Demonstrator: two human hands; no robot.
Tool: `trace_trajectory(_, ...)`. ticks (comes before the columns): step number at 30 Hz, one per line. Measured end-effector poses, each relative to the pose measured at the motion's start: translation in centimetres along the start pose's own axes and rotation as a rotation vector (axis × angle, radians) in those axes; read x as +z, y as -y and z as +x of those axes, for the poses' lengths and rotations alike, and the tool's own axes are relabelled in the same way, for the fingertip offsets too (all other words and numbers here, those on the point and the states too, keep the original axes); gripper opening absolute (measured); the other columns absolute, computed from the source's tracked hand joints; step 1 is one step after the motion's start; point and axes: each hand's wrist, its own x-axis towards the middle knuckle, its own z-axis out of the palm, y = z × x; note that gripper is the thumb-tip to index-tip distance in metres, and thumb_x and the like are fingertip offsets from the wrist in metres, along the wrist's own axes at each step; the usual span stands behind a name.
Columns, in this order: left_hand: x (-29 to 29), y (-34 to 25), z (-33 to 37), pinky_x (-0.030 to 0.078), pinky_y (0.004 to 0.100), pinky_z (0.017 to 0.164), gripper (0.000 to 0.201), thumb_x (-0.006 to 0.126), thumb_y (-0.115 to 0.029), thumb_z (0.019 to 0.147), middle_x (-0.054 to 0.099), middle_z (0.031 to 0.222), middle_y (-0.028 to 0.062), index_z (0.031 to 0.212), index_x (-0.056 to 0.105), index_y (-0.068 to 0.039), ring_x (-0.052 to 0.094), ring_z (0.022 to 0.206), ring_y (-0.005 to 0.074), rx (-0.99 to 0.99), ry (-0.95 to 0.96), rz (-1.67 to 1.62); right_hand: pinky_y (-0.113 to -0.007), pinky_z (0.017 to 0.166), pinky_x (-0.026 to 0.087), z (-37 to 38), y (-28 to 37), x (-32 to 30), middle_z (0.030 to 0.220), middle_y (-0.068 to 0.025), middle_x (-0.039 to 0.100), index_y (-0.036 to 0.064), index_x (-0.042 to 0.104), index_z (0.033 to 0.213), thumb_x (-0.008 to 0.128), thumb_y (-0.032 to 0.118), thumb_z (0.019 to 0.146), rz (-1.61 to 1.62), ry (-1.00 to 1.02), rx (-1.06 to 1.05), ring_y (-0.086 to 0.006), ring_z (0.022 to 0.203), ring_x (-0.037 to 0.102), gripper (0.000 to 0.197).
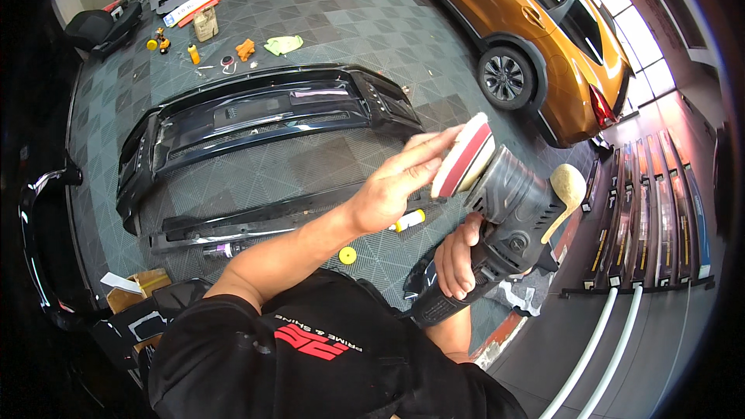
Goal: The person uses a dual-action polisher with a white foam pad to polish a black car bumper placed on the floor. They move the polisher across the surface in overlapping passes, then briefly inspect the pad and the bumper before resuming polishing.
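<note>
A black hand-held polisher (508, 186) is raised in front of my chest, tilted, with its round pad facing left. My right hand (456, 260) is wrapped round its black body near the handle. The foam pad (466, 159) is pale with a dark red layer. My left hand (392, 186) rests against the pad's face, fingers stretched out along it; the thumb is hidden. On the tool's far end sits a rounded tan cover (569, 186).
A large black car bumper (256, 120) lies ahead on the tiled floor, with a long black trim piece (256, 221) nearer me. Beside it are a yellow bottle (410, 220) and a yellow disc (348, 255). An orange car (535, 39) stands far right; long boxes (644, 217) fill a right-hand rack.
</note>
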Motion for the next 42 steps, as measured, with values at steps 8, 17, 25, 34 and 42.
trace_trajectory(8,2.4,0.7,0.3,0.008,0.0409,0.135,0.081,0.025,-0.049,0.119,0.010,0.181,0.0216,0.170,0.002,0.010,0.010,0.167,0.0288,0.063,0.117,-0.157,-0.050,0.072,0.059,-1.4,0.6,1.1,0.099,-0.0298,0.069,-0.0075,0.029,0.155,0.094,0.053,0.080,-0.063,-0.112,-0.078,-0.0428,0.086,0.074,0.116)
trace_trajectory(17,3.5,-0.3,-2.3,0.010,0.0472,0.134,0.097,0.042,-0.061,0.110,0.007,0.180,0.0253,0.169,0.010,0.009,0.009,0.168,0.0334,-0.071,0.107,-0.108,-0.047,0.068,0.060,-4.7,0.5,1.9,0.092,-0.0282,0.067,-0.0133,0.025,0.151,0.092,0.058,0.080,-0.182,-0.290,-0.191,-0.0407,0.079,0.074,0.121)
trace_trajectory(25,0.8,4.9,-6.6,0.039,0.0459,0.124,0.069,0.064,-0.041,0.106,0.053,0.160,0.0214,0.154,0.051,0.007,0.051,0.149,0.0295,-0.474,0.182,0.035,-0.047,0.071,0.058,-7.9,1.8,3.5,0.097,-0.0272,0.067,-0.0126,0.026,0.153,0.093,0.059,0.081,-0.322,-0.378,-0.307,-0.0396,0.080,0.074,0.122)
trace_trajectory(34,10.9,15.1,-6.5,0.056,0.0474,0.099,0.084,0.089,-0.040,0.081,0.068,0.124,0.0309,0.136,0.049,0.010,0.070,0.114,0.0425,-0.761,0.433,0.296,-0.052,0.101,0.052,-17.1,1.0,3.0,0.125,-0.0124,0.060,-0.0018,0.043,0.154,0.096,0.074,0.062,-0.294,-0.685,-0.483,-0.0315,0.113,0.065,0.130)
trace_trajectory(42,15.1,29.6,-7.4,0.056,0.0494,0.100,0.084,0.088,-0.038,0.083,0.067,0.127,0.0342,0.140,0.050,0.011,0.069,0.117,0.0477,-1.245,0.281,0.830,-0.045,0.084,0.065,-35.4,-0.6,-0.2,0.122,-0.0192,0.074,-0.0018,0.058,0.141,0.055,0.074,0.102,-0.335,-1.930,-0.528,-0.0307,0.098,0.076,0.085)
